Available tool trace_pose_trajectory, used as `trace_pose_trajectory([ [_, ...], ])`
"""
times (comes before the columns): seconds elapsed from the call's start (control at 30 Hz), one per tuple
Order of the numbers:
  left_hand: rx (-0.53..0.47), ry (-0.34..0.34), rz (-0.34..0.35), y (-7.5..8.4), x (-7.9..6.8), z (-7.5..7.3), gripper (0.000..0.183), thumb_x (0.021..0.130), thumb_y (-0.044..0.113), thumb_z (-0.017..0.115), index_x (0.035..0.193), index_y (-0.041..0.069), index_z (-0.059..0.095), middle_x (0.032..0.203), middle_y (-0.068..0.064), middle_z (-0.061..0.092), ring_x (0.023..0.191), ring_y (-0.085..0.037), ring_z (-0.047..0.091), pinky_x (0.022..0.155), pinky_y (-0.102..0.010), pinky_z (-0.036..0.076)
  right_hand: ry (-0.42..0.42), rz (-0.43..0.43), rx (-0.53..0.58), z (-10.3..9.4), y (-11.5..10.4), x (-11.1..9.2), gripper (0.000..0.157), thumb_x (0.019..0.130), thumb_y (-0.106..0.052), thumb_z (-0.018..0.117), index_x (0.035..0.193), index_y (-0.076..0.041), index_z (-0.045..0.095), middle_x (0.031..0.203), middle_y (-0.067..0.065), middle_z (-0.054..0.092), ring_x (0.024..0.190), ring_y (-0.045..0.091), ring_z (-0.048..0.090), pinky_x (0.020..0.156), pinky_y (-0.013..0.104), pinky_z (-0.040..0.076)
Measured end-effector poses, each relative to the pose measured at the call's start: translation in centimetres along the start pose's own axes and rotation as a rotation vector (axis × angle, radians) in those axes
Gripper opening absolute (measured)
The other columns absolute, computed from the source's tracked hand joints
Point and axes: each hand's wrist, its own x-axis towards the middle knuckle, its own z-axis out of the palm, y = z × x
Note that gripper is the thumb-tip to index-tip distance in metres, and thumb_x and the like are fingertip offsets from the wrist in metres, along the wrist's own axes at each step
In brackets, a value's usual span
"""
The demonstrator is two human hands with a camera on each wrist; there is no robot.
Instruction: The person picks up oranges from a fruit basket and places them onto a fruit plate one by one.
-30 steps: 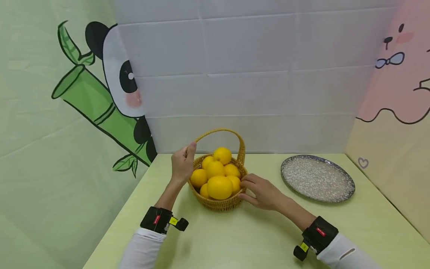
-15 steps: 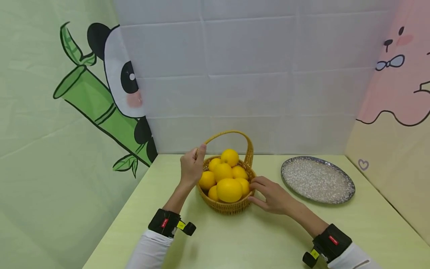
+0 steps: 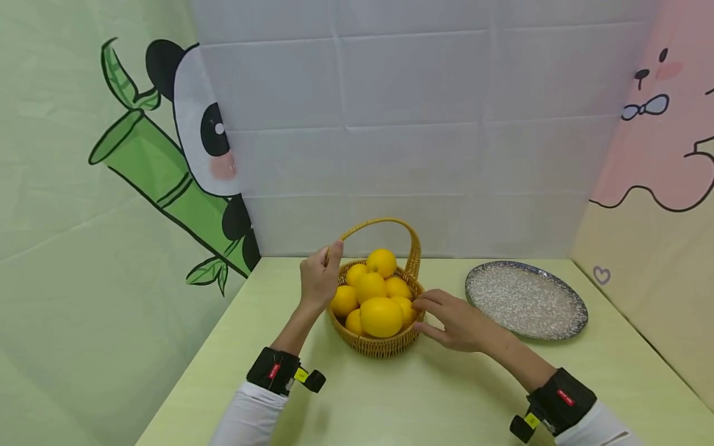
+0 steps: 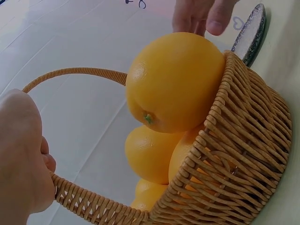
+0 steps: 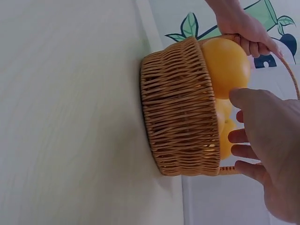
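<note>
A woven wicker basket full of several yellow-orange fruits that look like oranges stands on the table. One larger, oval fruit lies at its front. My left hand grips the left side of the arched basket handle, fingers curled round it. At the basket's right rim is my right hand, its fingers apart and loosely bent, beside the fruit. The right wrist view shows that hand holding nothing; whether a fingertip touches the fruit I cannot tell.
An oval speckled plate with a dark rim lies on the pale green table, right of the basket. A white cloth wall rises behind the table. Printed cartoon walls stand on the left and right.
The basket has slid a little to the right and slightly nearer, both hands moving along with it. Over the last half second it stays nearly still, while my right forearm shifts slightly right.
</note>
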Motion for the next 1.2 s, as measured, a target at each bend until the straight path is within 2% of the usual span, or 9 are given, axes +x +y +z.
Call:
trace_pose_trajectory([
  [0.23, 0.021, 0.02, 0.014, 0.1, 0.3, 0.2, 0.058, 0.109, 0.043, 0.048, 0.061, 0.014, 0.035, 0.051, -0.001, 0.029, 0.04, -0.018, 0.023, 0.039, -0.022, 0.015, -0.088, 0.087, 0.008, -3.0, -1.7, 2.1, 0.057, 0.098, -0.044, 0.068, 0.144, -0.011, 0.058, 0.142, 0.006, 0.055, 0.129, 0.019, 0.049, 0.102, 0.042, 0.05],
  [0.4, 0.019, 0.03, 0.017, 0.1, 0.3, 0.2, 0.058, 0.109, 0.043, 0.049, 0.06, 0.014, 0.034, 0.051, -0.002, 0.028, 0.04, -0.018, 0.023, 0.039, -0.023, 0.015, -0.189, 0.109, 0.023, -3.5, -3.2, 3.5, 0.068, 0.1, -0.053, 0.061, 0.154, -0.015, 0.047, 0.153, 0.011, 0.044, 0.138, 0.025, 0.04, 0.108, 0.05, 0.044],
  [0.53, 0.012, 0.025, 0.011, 0.2, 0.2, 0.2, 0.059, 0.109, 0.044, 0.048, 0.06, 0.014, 0.034, 0.05, -0.002, 0.029, 0.039, -0.018, 0.023, 0.039, -0.022, 0.016, -0.223, 0.095, -0.002, -2.9, -4.0, 4.3, 0.072, 0.099, -0.058, 0.059, 0.156, -0.017, 0.043, 0.154, 0.013, 0.042, 0.139, 0.026, 0.039, 0.11, 0.051, 0.041],
  [0.67, 0.014, 0.016, 0.007, 0.3, 0.1, 0.3, 0.059, 0.109, 0.045, 0.048, 0.06, 0.014, 0.034, 0.05, -0.002, 0.029, 0.039, -0.018, 0.023, 0.039, -0.022, 0.016, -0.22, 0.08, -0.02, -2.0, -4.6, 5.0, 0.073, 0.098, -0.059, 0.059, 0.157, -0.018, 0.042, 0.153, 0.012, 0.043, 0.14, 0.025, 0.038, 0.111, 0.051, 0.04],
  [0.83, 0.026, 0.017, 0.007, 0.3, 0.0, 0.1, 0.059, 0.109, 0.044, 0.048, 0.06, 0.014, 0.034, 0.051, -0.001, 0.029, 0.039, -0.016, 0.024, 0.039, -0.022, 0.016, -0.249, 0.093, -0.028, -1.1, -5.3, 5.8, 0.076, 0.098, -0.064, 0.057, 0.158, -0.022, 0.04, 0.155, 0.009, 0.042, 0.141, 0.024, 0.037, 0.111, 0.052, 0.039],
  [1.07, 0.024, 0.018, 0.015, 0.1, -0.3, 0.0, 0.058, 0.109, 0.042, 0.049, 0.06, 0.014, 0.035, 0.05, 0.0, 0.029, 0.037, -0.014, 0.023, 0.038, -0.021, 0.015, -0.339, 0.118, -0.062, -0.2, -6.1, 6.6, 0.077, 0.098, -0.067, 0.051, 0.161, -0.025, 0.036, 0.158, 0.009, 0.039, 0.139, 0.028, 0.041, 0.109, 0.051, 0.042],
  [1.2, 0.025, 0.014, 0.01, 0.2, -0.3, -0.1, 0.058, 0.109, 0.043, 0.049, 0.061, 0.014, 0.035, 0.05, 0.0, 0.029, 0.037, -0.014, 0.024, 0.038, -0.021, 0.015, -0.342, 0.101, -0.07, 0.1, -6.4, 6.8, 0.074, 0.099, -0.062, 0.055, 0.16, -0.024, 0.038, 0.156, 0.009, 0.042, 0.134, 0.028, 0.046, 0.105, 0.049, 0.046],
])
